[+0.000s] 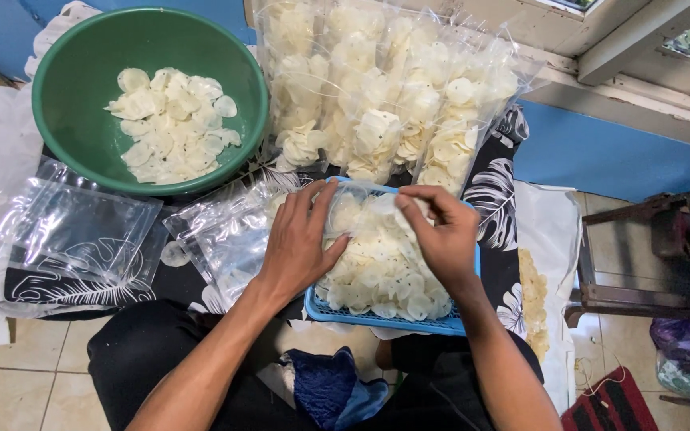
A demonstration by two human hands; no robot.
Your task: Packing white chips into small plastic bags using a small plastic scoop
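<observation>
Both hands work over the blue plastic basket (377, 318), which is heaped with pale round crackers (377, 271). The left hand (301, 243) and right hand (441, 231) each pinch an edge of a clear plastic bag (361, 209) held just above the heap, mouth between the fingertips.

Judgement: keep the mouth spread evenly and low over the basket so spilled crackers fall back in; a gentle grip avoids breakage.

Filled bags (385, 96) lie behind; empty bags (81, 231) and a green bowl (73, 80) of crackers sit left.
</observation>
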